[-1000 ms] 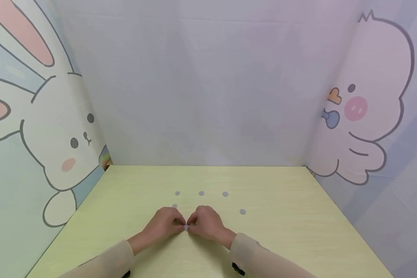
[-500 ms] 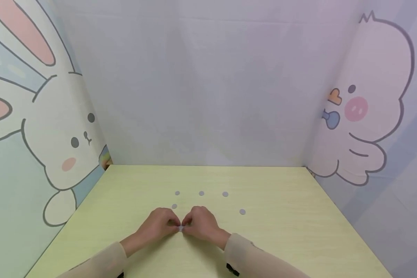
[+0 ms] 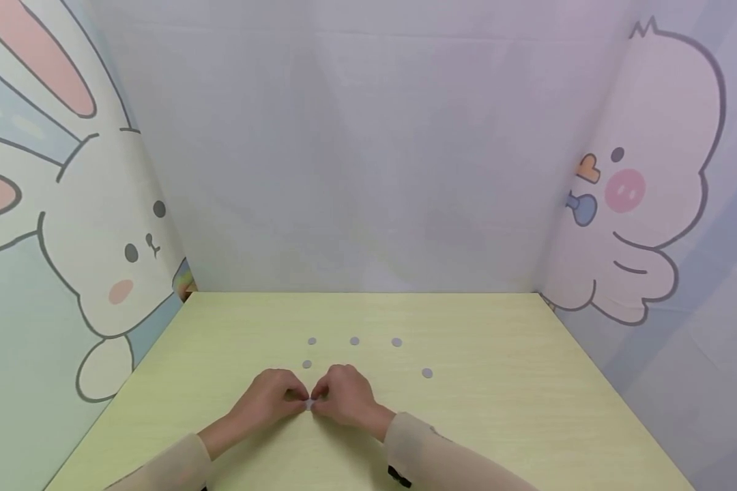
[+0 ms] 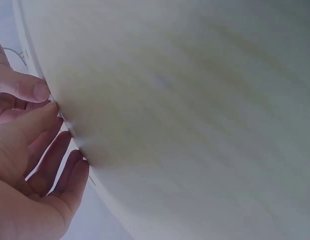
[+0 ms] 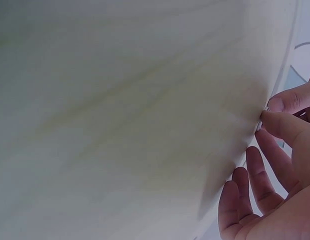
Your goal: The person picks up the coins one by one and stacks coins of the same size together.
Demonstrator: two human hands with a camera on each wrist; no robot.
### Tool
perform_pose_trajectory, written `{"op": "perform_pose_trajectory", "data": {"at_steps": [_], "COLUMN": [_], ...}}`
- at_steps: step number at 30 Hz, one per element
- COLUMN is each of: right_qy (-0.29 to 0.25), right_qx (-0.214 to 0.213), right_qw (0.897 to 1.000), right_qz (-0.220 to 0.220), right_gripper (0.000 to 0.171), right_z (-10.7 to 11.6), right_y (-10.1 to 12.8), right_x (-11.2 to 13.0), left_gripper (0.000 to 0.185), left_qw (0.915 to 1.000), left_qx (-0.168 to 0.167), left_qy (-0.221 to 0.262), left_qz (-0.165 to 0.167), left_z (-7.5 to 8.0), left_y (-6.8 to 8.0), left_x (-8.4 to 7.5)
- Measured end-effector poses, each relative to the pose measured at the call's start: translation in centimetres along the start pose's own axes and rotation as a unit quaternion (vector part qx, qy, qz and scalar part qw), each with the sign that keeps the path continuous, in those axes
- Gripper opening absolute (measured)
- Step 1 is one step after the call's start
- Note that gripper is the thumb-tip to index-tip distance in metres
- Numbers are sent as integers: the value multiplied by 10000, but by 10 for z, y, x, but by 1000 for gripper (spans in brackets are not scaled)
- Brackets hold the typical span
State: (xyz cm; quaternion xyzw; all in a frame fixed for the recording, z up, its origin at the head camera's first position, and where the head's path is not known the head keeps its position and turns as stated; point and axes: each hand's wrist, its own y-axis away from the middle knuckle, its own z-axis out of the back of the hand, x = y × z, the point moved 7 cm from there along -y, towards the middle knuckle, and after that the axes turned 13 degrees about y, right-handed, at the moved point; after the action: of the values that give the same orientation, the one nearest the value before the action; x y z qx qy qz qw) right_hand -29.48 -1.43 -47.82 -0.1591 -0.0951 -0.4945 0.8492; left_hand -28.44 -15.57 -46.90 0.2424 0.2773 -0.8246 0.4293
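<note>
A small flat grey disc (image 3: 310, 404) lies at the tabletop between my two hands in the head view, mostly covered by fingertips. My left hand (image 3: 275, 397) pinches its left edge with thumb and index finger. From the other side, my right hand (image 3: 346, 397) pinches the right edge the same way. Both wrist views show the fingertips almost meeting at table level; the disc itself is barely visible there. Just beyond the hands lies another grey disc (image 3: 307, 364).
Farther back on the pale yellow table (image 3: 497, 409) lie a left disc (image 3: 312, 341), a middle disc (image 3: 355, 341) and a right disc (image 3: 396, 342), roughly in a row. One more disc (image 3: 427, 373) sits nearer on the right. A white curtain (image 3: 368, 170) hangs behind the table.
Both hands have slid left together along the table, with the pinched disc between them. The other discs have stayed in place.
</note>
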Motion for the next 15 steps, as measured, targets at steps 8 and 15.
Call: {"op": "perform_pose_trajectory", "data": {"at_steps": [8,15], "right_qy": [71,83], "right_qx": [-20,-120], "right_qw": [9998,9996], "right_qz": [-177,-224], "right_gripper": [4,6], "right_z": [-4,-1], "right_y": [-1,-1], "right_x": [1,5], "left_gripper": [10,9], "left_qw": [9998,9999], "left_qx": [-60,-95], "left_qy": [-110,-79], "left_qz": [131,84], "left_z": [3,5], "left_y": [3,5], "left_x": [6,3]}}
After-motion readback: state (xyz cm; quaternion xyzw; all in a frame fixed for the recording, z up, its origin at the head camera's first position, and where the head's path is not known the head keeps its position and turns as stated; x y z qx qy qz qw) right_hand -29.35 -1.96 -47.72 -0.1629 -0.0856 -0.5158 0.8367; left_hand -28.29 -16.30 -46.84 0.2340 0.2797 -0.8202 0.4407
